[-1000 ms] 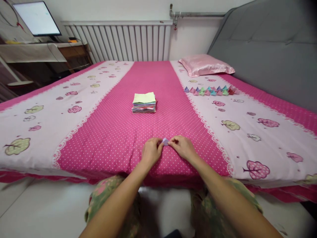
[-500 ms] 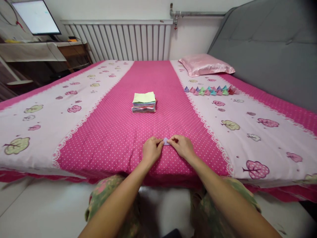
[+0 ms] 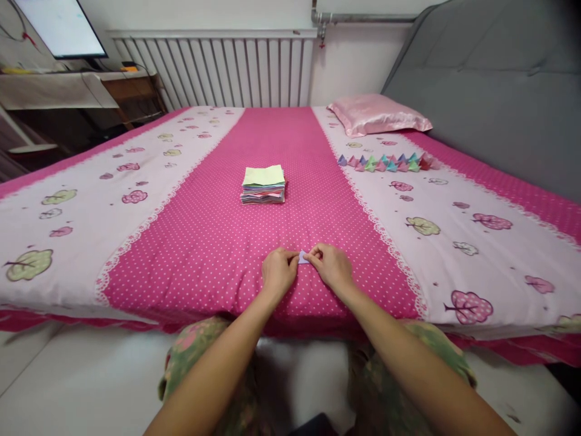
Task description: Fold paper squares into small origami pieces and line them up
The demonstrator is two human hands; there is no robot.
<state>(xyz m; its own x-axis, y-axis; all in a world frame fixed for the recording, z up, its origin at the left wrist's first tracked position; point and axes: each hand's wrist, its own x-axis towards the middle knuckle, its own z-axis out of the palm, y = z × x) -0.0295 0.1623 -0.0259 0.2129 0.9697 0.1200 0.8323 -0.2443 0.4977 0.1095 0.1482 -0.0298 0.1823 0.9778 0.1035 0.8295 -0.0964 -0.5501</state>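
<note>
Near the front edge of the bed, a small folded piece of lilac paper [image 3: 302,258] lies between my hands. My left hand [image 3: 279,270] is closed, its thumb and fingertips pinching the paper's left side. On the other side my right hand [image 3: 332,264] is closed too, thumb and forefinger on the paper's right part. The fingertips cover some of the paper, so its full shape is partly hidden. Beyond my hands sits a stack of coloured paper sheets [image 3: 263,177], pale yellow on top.
Small folded paper pieces [image 3: 390,162] in several colours stand in rows on the right. Behind them lie a pink pillow [image 3: 379,115] and the grey headboard [image 3: 494,91]. A radiator [image 3: 218,69] lines the back wall; a desk with a monitor [image 3: 61,27] stands far left.
My right thumb and fingers have shifted slightly left over the lilac paper. The whole view has tilted a little; the stack and the folded pieces have not moved on the bed.
</note>
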